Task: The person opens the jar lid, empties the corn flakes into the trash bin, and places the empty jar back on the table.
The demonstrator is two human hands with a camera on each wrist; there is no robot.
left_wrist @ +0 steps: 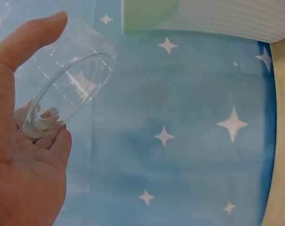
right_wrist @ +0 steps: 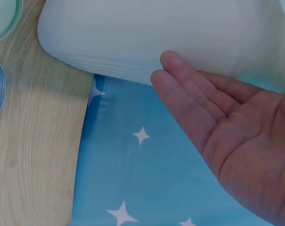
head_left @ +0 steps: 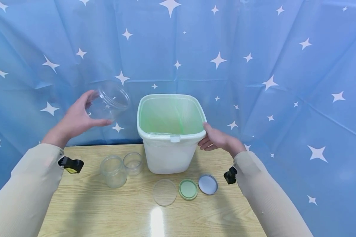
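My left hand [head_left: 77,115] holds a clear jar [head_left: 114,98] in the air, to the left of a white bin [head_left: 172,154]. The jar is tilted, its rim toward the bin; in the left wrist view thumb and fingers span the clear jar [left_wrist: 81,70]. The bin stands upright and uncovered, pale green inside. At its right side is my right hand [head_left: 219,138], thumb at the rim and the other fingers below it. The right wrist view shows those fingers of the right hand [right_wrist: 227,127] mostly straight alongside the white wall [right_wrist: 133,37].
Two more clear jars, a larger one [head_left: 114,174] and a smaller one [head_left: 133,164], stand on the wooden table [head_left: 130,210] left of the bin. Before it lie a clear disc [head_left: 164,194], a green lid [head_left: 188,189] and a grey-blue lid [head_left: 208,184]. A starry blue curtain [head_left: 178,42] hangs behind.
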